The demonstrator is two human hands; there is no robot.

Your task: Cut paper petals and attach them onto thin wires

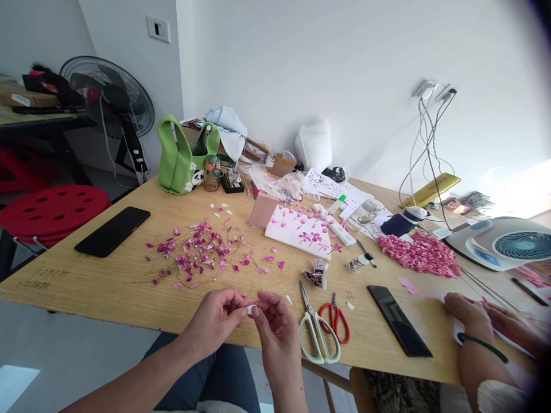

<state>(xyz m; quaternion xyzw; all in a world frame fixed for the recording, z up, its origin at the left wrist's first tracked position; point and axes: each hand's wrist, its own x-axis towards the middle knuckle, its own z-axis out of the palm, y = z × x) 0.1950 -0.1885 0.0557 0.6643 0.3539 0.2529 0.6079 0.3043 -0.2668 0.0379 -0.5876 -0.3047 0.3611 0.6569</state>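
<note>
Above the front edge of the wooden table point(129, 298), my left hand point(217, 322) and my right hand point(278, 328) meet at the fingertips. Both pinch a small petal point(250, 310), white on the visible side with pink beside it; the fingers partly cover it. Behind my hands lies a loose spread of magenta petals and thin stems point(202, 246). Pale-handled scissors point(319, 338) lie right of my right hand, with red-handled pliers point(337, 322) beside them. A white petal piece point(288, 299) rests close to my right fingers.
Farther back, a white pad point(288, 232) carries pink flowers. Black phones lie left point(112, 230) and right point(399, 320). A co-worker's hands point(471, 315) work at the right edge, near a pink heap point(419, 253). A green bag point(175, 163) and a jar point(211, 175) stand behind.
</note>
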